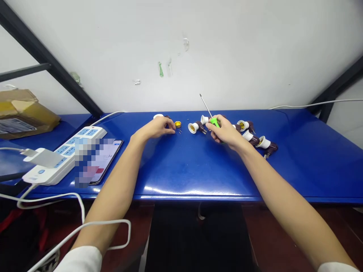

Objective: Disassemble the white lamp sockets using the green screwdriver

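My right hand [225, 131] is closed round a green-handled screwdriver [213, 120] whose thin metal shaft points up and to the left. My left hand [159, 126] rests on the blue table [184, 166], fingers curled over a small white-and-brown part that is mostly hidden. Just right of its fingertips lie a small brass ring [177, 124] and tiny screws [180, 131]. A white-and-brown lamp socket [195, 127] lies between my hands. Several more sockets [255, 139] lie in a row behind and to the right of my right hand.
A white power strip [61, 155] with a plugged-in adapter and a phone [106, 158] lie at the left of the table. A cardboard box [22, 111] sits far left. White cables hang off the front-left edge. A white wall backs the table.
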